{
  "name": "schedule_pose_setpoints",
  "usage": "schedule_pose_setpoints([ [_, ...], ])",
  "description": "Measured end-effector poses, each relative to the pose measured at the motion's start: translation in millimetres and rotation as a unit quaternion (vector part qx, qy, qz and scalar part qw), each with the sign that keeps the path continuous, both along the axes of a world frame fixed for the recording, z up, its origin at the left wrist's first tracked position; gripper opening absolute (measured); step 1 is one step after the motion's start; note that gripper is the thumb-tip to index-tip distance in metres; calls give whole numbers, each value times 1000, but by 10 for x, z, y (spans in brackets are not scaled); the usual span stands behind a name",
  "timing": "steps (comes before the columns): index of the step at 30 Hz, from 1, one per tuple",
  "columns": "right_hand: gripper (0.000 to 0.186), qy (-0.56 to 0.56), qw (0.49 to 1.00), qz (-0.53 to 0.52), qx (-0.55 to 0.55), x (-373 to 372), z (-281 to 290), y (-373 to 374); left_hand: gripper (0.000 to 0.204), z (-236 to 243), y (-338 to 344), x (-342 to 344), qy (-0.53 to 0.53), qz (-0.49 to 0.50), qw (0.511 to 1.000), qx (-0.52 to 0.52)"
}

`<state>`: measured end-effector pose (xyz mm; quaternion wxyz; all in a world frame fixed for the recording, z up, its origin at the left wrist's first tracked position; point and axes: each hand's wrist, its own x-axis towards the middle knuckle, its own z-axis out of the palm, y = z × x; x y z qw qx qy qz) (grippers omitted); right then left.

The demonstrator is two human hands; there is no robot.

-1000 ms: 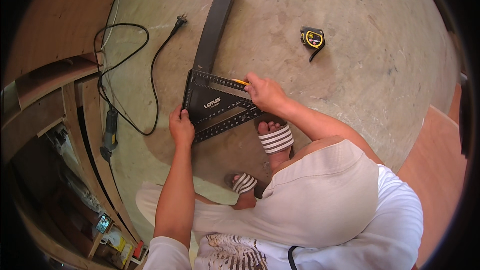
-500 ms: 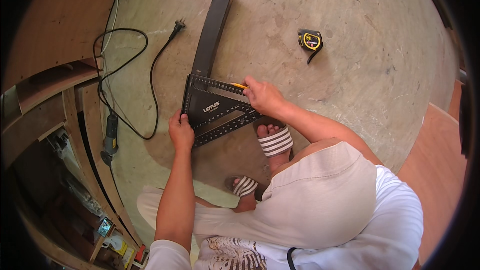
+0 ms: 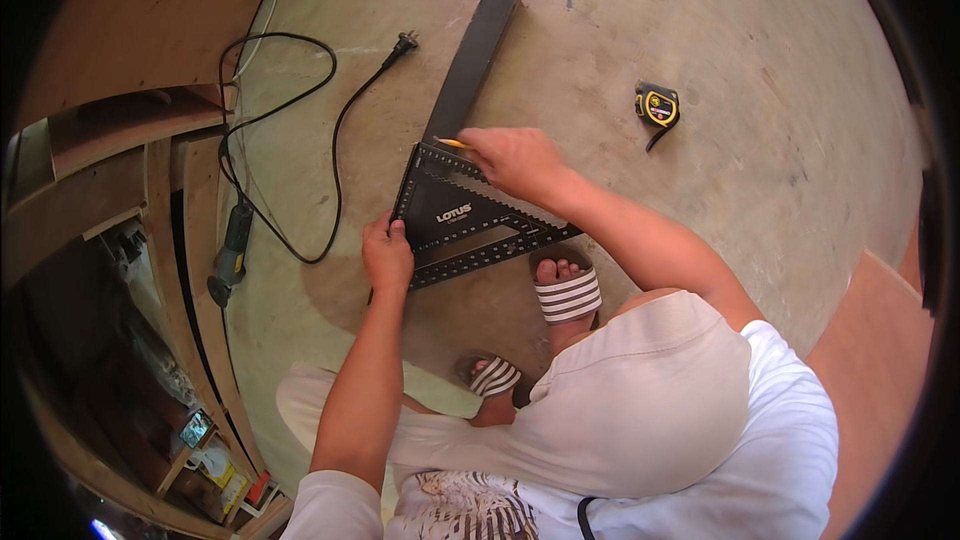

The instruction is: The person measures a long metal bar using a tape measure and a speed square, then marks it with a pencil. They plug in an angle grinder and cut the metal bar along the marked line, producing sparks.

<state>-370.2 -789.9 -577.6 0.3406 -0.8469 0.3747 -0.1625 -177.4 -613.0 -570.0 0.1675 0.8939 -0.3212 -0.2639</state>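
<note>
A black triangular speed square (image 3: 437,188) lies across the near part of a long dark bar (image 3: 474,65) on the floor. My left hand (image 3: 388,254) is closed on the square's left edge, with the thumb on top. In my right hand (image 3: 522,162) is a yellow pencil (image 3: 453,143), its tip at the square's upper edge, near the upper left corner where the bar passes beneath. The bar's near end is mostly hidden under the square and my left hand.
A tape measure (image 3: 657,104) lies on the floor to the right. On the left are a grey angle grinder (image 3: 232,255) and its looped black cord (image 3: 338,155), beside a wooden frame (image 3: 160,195). My sandalled foot (image 3: 567,290) is just below the square.
My right hand has moved left along the square's upper edge, bringing the pencil tip to the bar near the corner. My left hand keeps its hold on the square. The whole view has shifted slightly.
</note>
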Motion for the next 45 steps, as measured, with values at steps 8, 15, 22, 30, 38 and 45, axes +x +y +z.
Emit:
schedule_pose_setpoints([
  [8,9,83,989,119,-43,543,16,-226,26,-18,7,-21,-25,-8,1000,3],
  [15,12,172,969,179,-5,190,283,-298,26,-36,11,-16,-11,8,1000,-4],
  [22,12,147,986,29,72,-677,138,-4,27,-62,27,-9,-20,5,1000,-21],
  [30,17,90,978,-111,150,-896,81,317,30,-97,28,-26,-8,0,1000,-23],
  [38,20,70,975,-84,192,-689,-29,479,30,-90,39,18,-26,-28,999,-11],
  [45,19,97,965,-133,206,-622,34,386,41,78,238,779,446,220,866,-43],
])
